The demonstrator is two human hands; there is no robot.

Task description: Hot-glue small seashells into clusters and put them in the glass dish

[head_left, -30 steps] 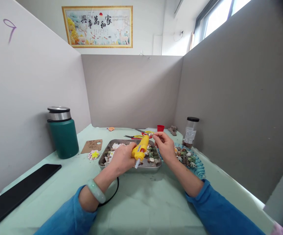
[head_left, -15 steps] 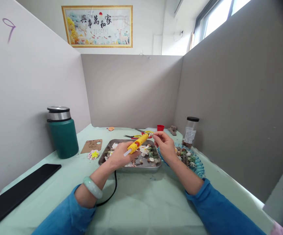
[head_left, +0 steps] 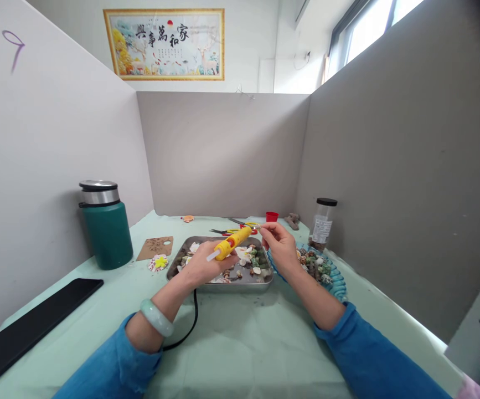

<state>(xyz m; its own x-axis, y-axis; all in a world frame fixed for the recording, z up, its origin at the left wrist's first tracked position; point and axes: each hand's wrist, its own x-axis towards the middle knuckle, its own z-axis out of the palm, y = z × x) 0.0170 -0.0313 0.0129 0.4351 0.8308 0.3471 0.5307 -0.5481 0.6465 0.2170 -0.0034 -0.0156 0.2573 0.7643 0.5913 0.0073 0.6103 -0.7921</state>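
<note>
My left hand (head_left: 208, 261) is wrapped round a yellow hot glue gun (head_left: 233, 242), whose nozzle points up and to the right. A whitish glue stick (head_left: 213, 255) pokes out of its rear. My right hand (head_left: 280, 244) pinches a small pale piece (head_left: 258, 228) at the nozzle tip; it is too small to name. Below both hands lies a metal tray (head_left: 260, 284) holding shells and stones (head_left: 246, 255). A blue ribbed dish (head_left: 340, 285) of small shells and stones sits beside my right wrist, partly hidden by it.
Scissors (head_left: 223, 231) and a red cup (head_left: 272, 216) lie behind the tray. At left are a green bottle (head_left: 109, 233), a brown card (head_left: 155, 248), a flower-like piece (head_left: 159, 263) and a black slab (head_left: 36, 327). A lidded jar (head_left: 323, 224) stands right. A black cord (head_left: 192, 327) runs under my left wrist.
The glue gun and my left hand have shifted very slightly left and its rear end has risen a little. My right hand keeps its pinch near the nozzle.
</note>
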